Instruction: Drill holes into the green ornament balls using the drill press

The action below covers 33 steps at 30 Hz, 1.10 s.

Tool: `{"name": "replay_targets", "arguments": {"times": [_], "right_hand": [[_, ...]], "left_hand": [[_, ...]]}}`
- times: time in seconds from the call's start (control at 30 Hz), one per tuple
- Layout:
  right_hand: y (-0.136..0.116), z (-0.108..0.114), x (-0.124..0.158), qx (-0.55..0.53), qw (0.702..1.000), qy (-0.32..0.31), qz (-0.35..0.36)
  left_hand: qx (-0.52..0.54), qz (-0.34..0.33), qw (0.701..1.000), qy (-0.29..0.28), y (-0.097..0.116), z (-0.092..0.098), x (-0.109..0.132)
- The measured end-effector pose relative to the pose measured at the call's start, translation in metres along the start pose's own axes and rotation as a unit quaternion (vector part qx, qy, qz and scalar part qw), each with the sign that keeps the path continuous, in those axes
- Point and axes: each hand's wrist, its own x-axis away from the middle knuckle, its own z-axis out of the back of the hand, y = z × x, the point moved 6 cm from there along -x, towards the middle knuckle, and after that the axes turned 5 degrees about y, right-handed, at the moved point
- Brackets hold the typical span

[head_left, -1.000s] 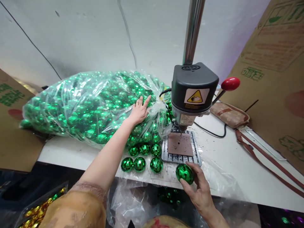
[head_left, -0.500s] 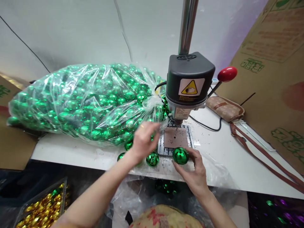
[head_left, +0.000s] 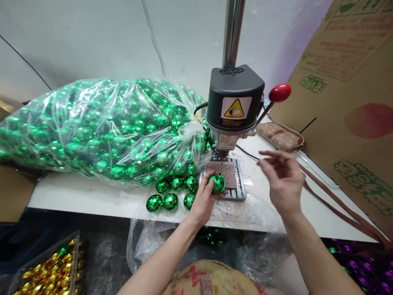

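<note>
Just in from the front edge of the bench (head_left: 92,198), loose green balls (head_left: 170,201) lie left of the left hand (head_left: 204,201), whose fingers pinch one green ball (head_left: 218,184) over the near left part of the base plate (head_left: 240,184); round, with no clear long axis, it sits forward and right of that palm, well apart from the right hand (head_left: 285,184), which hangs, fingers half spread, seemingly holding nothing; beyond stands the drill head (head_left: 236,96), its red-knobbed lever (head_left: 280,93) pointing right

"What's behind your white table (head_left: 76,198)?"
"A pale wall (head_left: 92,41), tinged purple on your right, with a dark cable (head_left: 26,61) slanting down on your left."
"And below you?"
"Grey, mottled floor (head_left: 101,254)."
</note>
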Motion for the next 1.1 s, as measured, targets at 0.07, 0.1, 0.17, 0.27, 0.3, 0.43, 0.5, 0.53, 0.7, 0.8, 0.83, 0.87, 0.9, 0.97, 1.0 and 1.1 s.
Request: {"name": "replay_targets", "arguments": {"times": [0.07, 0.1, 0.17, 0.27, 0.3, 0.43, 0.5, 0.53, 0.7, 0.8, 0.83, 0.87, 0.9, 0.97, 1.0, 1.1], "right_hand": [[-0.010, 0.006, -0.036, -0.049, 0.997, 0.061, 0.025], [-0.016, 0.005, -0.052, -0.060, 0.995, 0.066, 0.036], [-0.030, -0.002, -0.080, -0.072, 0.993, 0.066, 0.059], [-0.053, -0.013, -0.104, -0.067, 0.991, 0.064, 0.099], [-0.059, -0.016, -0.109, -0.065, 0.991, 0.064, 0.100], [-0.075, -0.020, -0.120, -0.092, 0.987, 0.084, 0.096], [-0.083, -0.021, -0.123, -0.115, 0.984, 0.088, 0.105], [-0.086, -0.022, -0.125, -0.120, 0.984, 0.082, 0.107], [-0.103, -0.035, -0.135, -0.101, 0.988, 0.038, 0.110], [-0.106, -0.047, -0.138, -0.094, 0.991, 0.000, 0.094], [-0.106, -0.050, -0.138, -0.096, 0.991, -0.011, 0.090], [-0.106, -0.054, -0.138, -0.098, 0.991, -0.023, 0.086], [-0.106, -0.057, -0.138, -0.099, 0.991, -0.034, 0.081], [-0.104, -0.061, -0.137, -0.103, 0.991, -0.043, 0.074], [-0.103, -0.062, -0.137, -0.108, 0.991, -0.043, 0.071], [-0.100, -0.061, -0.140, -0.136, 0.988, -0.027, 0.068]], "left_hand": [[-0.020, -0.025, 0.999, 0.028, -0.005, 0.002, -0.008], [-0.049, -0.049, 0.996, 0.048, -0.005, 0.005, -0.012], [-0.120, -0.108, 0.984, 0.081, -0.002, 0.008, -0.017], [-0.219, -0.174, 0.956, 0.086, 0.001, 0.006, -0.020], [-0.246, -0.187, 0.947, 0.089, 0.002, 0.006, -0.020], [-0.327, -0.213, 0.913, 0.120, 0.002, 0.009, -0.023], [-0.353, -0.220, 0.900, 0.133, 0.004, 0.012, -0.025], [-0.359, -0.225, 0.895, 0.138, 0.005, 0.013, -0.026], [-0.343, -0.232, 0.902, 0.118, 0.002, 0.015, -0.035], [-0.336, -0.228, 0.907, 0.109, -0.002, 0.015, -0.041], [-0.337, -0.228, 0.907, 0.106, -0.003, 0.015, -0.042], [-0.338, -0.228, 0.908, 0.102, -0.003, 0.014, -0.043], [-0.336, -0.227, 0.909, 0.098, -0.002, 0.013, -0.044], [-0.322, -0.227, 0.914, 0.097, 0.002, 0.011, -0.045], [-0.315, -0.229, 0.916, 0.100, 0.004, 0.010, -0.045], [-0.319, -0.242, 0.911, 0.100, 0.011, 0.004, -0.046]]}}
